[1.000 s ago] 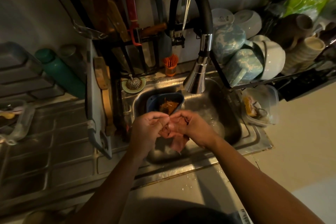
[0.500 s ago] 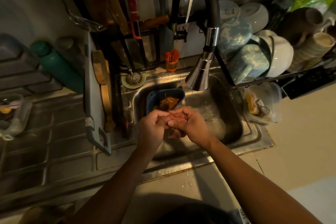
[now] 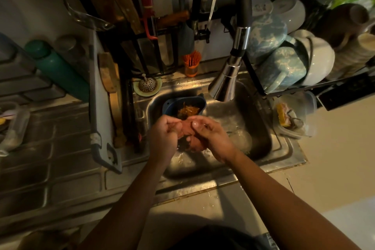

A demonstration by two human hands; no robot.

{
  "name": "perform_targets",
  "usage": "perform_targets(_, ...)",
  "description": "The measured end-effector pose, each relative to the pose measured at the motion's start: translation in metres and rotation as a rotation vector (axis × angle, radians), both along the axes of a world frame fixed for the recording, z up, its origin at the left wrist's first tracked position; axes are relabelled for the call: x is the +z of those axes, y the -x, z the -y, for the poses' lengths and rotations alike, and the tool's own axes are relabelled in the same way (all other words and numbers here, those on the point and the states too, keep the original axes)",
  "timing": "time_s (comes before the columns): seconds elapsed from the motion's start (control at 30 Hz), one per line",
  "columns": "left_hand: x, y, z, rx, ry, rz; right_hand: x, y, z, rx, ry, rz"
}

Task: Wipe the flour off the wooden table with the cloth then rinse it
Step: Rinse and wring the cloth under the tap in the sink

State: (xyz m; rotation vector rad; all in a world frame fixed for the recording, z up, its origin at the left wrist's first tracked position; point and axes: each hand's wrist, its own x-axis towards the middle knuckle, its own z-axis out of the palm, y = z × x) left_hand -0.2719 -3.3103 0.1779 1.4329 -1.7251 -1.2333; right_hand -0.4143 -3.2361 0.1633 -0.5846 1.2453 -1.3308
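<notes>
The crumpled reddish-pink cloth (image 3: 191, 138) is bunched over the stainless steel sink basin (image 3: 261, 138), squeezed between both hands. The left hand (image 3: 164, 136) and right hand (image 3: 211, 138) each curl tightly around it. A blue strainer basket of orange scraps (image 3: 183, 107) sits in the basin just behind them, under the chrome faucet head (image 3: 225, 83).

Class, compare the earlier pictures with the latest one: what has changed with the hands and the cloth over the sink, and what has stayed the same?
The cloth, hanging loose a second ago, has been gathered into a bunch between the left hand and right hand; the thumbs have shifted as they rub it. Neither hand let go. The hands stay over the sink; the faucet and blue basket have not moved.
</notes>
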Motion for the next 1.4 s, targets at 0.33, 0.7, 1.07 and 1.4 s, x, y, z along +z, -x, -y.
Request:
perform_targets(0.33, 0.003, -0.004, 0.007, -0.414, -0.106, -0.232, 0.014, 0.017, -0.007, 0.049, 0.005, 0.237)
perform_targets(0.7, -0.006, 0.005, -0.006, -0.39, 0.124, -0.105, 0.008, 0.031, -0.01, 0.15, -0.037, -0.163)
perform_targets(1.07, -0.001, 0.03, -0.012, -0.028, -0.5, -0.177, -0.015, 0.013, -0.002, -0.066, 0.152, -0.737)
perform_targets(1.4, 0.027, 0.02, 0.006, -0.034, -0.498, -0.293, -0.006, 0.036, -0.024, 0.096, -0.127, -0.084)
